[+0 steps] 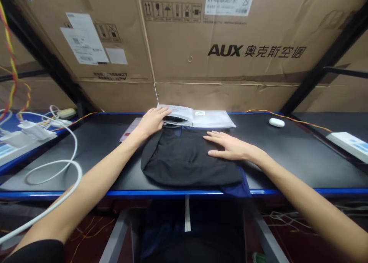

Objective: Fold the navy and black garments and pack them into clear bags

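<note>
At the far left, a white power strip (pixel 11 150) carries chargers, and a thick white cable (pixel 78 171) loops over the near left part of the black worktop (pixel 290 159) and passes in front of the left forearm. Next to the right, a flat pinkish item (pixel 130 129) lies partly covered by the left wrist, so I cannot tell what it is.

The left hand (pixel 152 121) reaches to the far side, its fingers close together with their tips over the left end of a whitish plastic packaging bag (pixel 214 119); whether they pinch it I cannot tell. That end of the bag gapes, showing a dark inside, while its right part lies flat and bears a small white label (pixel 200 113).

Just nearer, in the middle, lies a folded black garment (pixel 184 159), with navy fabric (pixel 243 186) hanging over the near edge at its right corner. The right hand (pixel 228 145) lies on the garment's far right part, palm down, fingers spread and thumb apart, gripping nothing.

Farther right sit a white earbud case (pixel 276 122) and, at the edge, another power strip (pixel 349 145). Cardboard cartons (pixel 253 73) stand behind everything.
</note>
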Demonstrator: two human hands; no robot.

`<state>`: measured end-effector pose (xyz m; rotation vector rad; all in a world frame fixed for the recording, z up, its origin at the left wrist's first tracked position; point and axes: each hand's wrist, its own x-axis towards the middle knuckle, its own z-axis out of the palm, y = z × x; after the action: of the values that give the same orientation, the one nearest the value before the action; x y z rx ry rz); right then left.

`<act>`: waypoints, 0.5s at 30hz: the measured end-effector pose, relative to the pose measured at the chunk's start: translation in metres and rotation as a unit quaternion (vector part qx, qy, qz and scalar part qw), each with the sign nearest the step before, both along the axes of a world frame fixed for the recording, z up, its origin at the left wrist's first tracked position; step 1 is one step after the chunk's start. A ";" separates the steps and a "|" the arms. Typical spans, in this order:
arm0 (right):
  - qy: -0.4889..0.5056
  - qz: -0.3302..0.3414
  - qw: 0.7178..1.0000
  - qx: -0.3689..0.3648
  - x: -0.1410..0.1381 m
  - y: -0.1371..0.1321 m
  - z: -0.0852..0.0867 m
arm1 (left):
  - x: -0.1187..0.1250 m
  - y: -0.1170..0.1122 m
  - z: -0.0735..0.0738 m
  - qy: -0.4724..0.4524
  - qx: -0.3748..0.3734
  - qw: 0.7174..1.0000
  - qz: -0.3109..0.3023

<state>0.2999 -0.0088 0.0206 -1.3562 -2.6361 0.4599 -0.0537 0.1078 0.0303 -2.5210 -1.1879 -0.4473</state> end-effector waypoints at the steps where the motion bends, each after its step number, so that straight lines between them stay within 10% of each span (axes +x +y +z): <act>1: -0.003 0.000 1.000 0.000 0.000 0.000 0.000 | 0.001 0.000 0.000 -0.017 -0.007 1.000 0.010; 9: 0.022 -0.001 1.000 0.014 0.003 0.002 -0.003 | 0.012 -0.014 0.011 -0.092 0.039 0.986 0.134; 15: 0.046 -0.022 0.996 0.072 0.023 0.011 0.002 | 0.031 -0.048 0.007 -0.145 0.119 0.982 0.021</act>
<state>0.3225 0.0023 0.0228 -1.3128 -2.5069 0.3126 -0.0230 0.0596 0.0373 -2.2745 -1.2018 -0.9139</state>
